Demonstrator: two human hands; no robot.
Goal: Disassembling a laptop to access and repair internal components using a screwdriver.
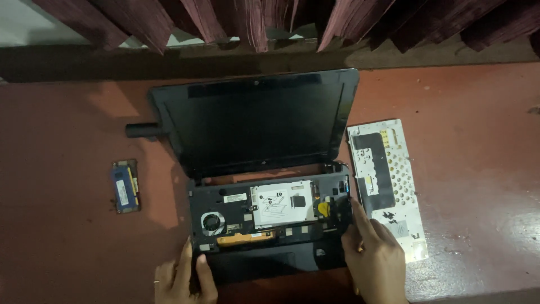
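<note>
A small black laptop (270, 214) lies open on a reddish-brown surface, its keyboard taken off so the inside shows: a round fan (212, 222), a silver metal plate (283, 204) and an orange strip (244, 238). Its dark screen (256, 121) leans back flat. My left hand (183, 277) rests at the base's front left corner, fingers touching the black edge. My right hand (374, 256) grips the base's right side, index finger pointing up along the edge. Neither hand holds a loose object.
The removed keyboard (388, 183) lies upside down, white and perforated, just right of the laptop. A blue memory module (125, 187) lies to the left. A dark cylinder (143, 130) sticks out beside the screen's left edge. Dark red curtains (270, 19) hang at the back.
</note>
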